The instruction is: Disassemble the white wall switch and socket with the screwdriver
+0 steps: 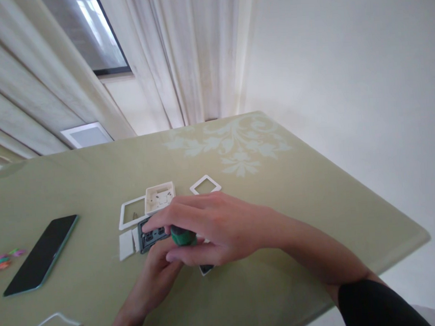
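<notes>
My right hand [217,224] is closed around the green handle of a screwdriver [184,236]; the shaft is hidden. Just below and partly covered by it, my left hand [160,265] has its fingers curled in, and what they grip is hidden. A dark piece with a white edge [206,270] pokes out beneath my right hand. Left of my fingers lies a dark grey socket or switch module [148,240], partly covered. Beside it are white cover plates [126,245], a white square frame [122,217] and a white open back box [159,198].
Another white frame [215,183] lies beyond my right hand. A dark phone [42,255] rests on the left of the green table cover [315,201], near small colourful pieces [0,263]. A white cable [46,320] curves at the near left. Curtains and a wall stand behind.
</notes>
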`<control>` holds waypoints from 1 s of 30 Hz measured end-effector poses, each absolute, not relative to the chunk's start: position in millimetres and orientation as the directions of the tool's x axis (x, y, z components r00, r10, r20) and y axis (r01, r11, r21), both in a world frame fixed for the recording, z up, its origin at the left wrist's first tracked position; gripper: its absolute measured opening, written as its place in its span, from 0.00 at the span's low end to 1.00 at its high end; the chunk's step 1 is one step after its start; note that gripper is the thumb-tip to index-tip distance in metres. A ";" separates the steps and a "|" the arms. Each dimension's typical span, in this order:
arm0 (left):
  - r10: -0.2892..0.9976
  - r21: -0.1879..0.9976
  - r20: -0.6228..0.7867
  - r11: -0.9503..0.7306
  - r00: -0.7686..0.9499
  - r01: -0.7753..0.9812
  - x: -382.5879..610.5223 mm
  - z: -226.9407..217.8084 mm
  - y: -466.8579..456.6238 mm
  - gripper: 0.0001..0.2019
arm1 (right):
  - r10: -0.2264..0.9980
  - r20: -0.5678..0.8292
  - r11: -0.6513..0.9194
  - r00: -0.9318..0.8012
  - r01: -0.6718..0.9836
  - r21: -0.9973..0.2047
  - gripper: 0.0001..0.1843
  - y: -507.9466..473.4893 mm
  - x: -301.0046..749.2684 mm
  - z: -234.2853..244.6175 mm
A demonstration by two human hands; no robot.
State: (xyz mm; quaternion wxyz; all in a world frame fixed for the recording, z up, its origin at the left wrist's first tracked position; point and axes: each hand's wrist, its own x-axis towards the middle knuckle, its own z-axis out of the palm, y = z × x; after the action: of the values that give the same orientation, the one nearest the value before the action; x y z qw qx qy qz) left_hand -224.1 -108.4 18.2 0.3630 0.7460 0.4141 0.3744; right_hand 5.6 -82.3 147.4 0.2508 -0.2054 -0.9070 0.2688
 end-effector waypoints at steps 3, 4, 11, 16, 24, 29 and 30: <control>0.896 0.851 0.300 -0.407 0.329 0.332 -218.4 21.5 -108.0 0.15 | 0.494 0.352 0.772 -0.795 0.215 -0.599 0.20 -81.6 5.3 145.5; 0.903 0.854 0.310 -0.402 0.297 0.330 -216.3 22.3 -108.0 0.14 | 0.490 0.356 0.774 -0.796 0.209 -0.598 0.20 -81.2 5.4 144.4; 0.890 0.870 0.284 -0.395 0.356 0.294 -218.0 21.1 -109.3 0.16 | 0.484 0.395 0.797 -0.781 0.207 -0.567 0.22 -79.5 5.1 139.6; 0.925 0.874 0.311 -0.369 0.220 0.316 -212.5 21.5 -109.9 0.17 | 0.477 0.392 0.798 -0.787 0.200 -0.569 0.22 -79.3 4.3 140.8; 0.908 0.882 0.324 -0.391 0.266 0.263 -213.5 23.9 -110.2 0.13 | 0.493 0.391 0.787 -0.777 0.207 -0.581 0.22 -78.4 5.1 140.8; 0.913 0.901 0.316 -0.374 0.259 0.218 -210.5 27.3 -109.1 0.13 | 0.502 0.389 0.782 -0.772 0.214 -0.585 0.23 -79.1 5.1 141.1; 0.903 0.899 0.307 -0.379 0.302 0.219 -211.6 26.5 -108.9 0.13 | 0.505 0.384 0.777 -0.773 0.214 -0.591 0.23 -79.3 5.2 141.3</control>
State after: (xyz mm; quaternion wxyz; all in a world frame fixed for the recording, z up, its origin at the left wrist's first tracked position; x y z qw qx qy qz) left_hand -211.6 -108.9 26.5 0.3909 0.7058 0.3971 0.4374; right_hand 5.2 -79.3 141.3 0.2716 -0.1991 -0.9028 0.2677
